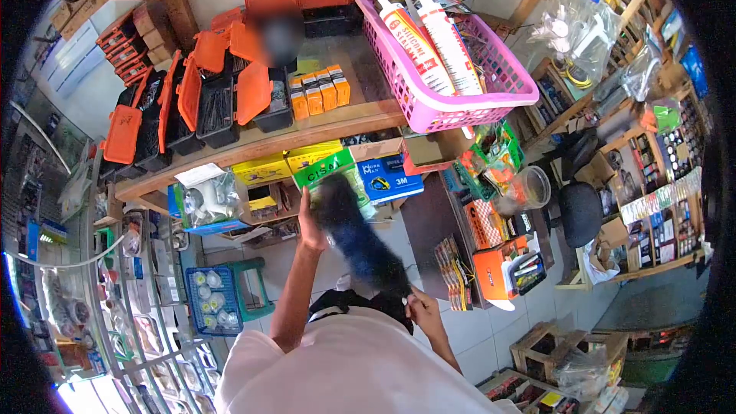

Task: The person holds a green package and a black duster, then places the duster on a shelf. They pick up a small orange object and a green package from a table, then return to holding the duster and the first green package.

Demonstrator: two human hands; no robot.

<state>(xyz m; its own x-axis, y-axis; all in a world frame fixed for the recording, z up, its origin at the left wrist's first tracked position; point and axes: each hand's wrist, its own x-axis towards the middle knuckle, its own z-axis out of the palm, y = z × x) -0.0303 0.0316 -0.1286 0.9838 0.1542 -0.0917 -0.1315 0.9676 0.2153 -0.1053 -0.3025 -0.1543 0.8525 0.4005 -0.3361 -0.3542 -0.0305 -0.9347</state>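
Note:
A dark feathery duster (pixel 362 243), smeared by motion, hangs diagonally in front of my body. The fingers of my right hand (pixel 423 312) are closed round its lower end. Near the duster's upper end is my left hand (pixel 310 224), raised beside the green CISA box (pixel 326 169); its fingers are partly hidden, and whether it touches the box or the duster is unclear. A blue 3M box (pixel 389 178) sits just right of the green one, under the wooden shelf edge (pixel 307 136).
Black bins with orange lids (pixel 218 100) and small orange boxes (pixel 320 92) stand on the shelf. A pink basket (pixel 468 111) holds sealant tubes. At the lower left is a blue crate (pixel 213 300); a wooden crate (pixel 537 349) stands lower right.

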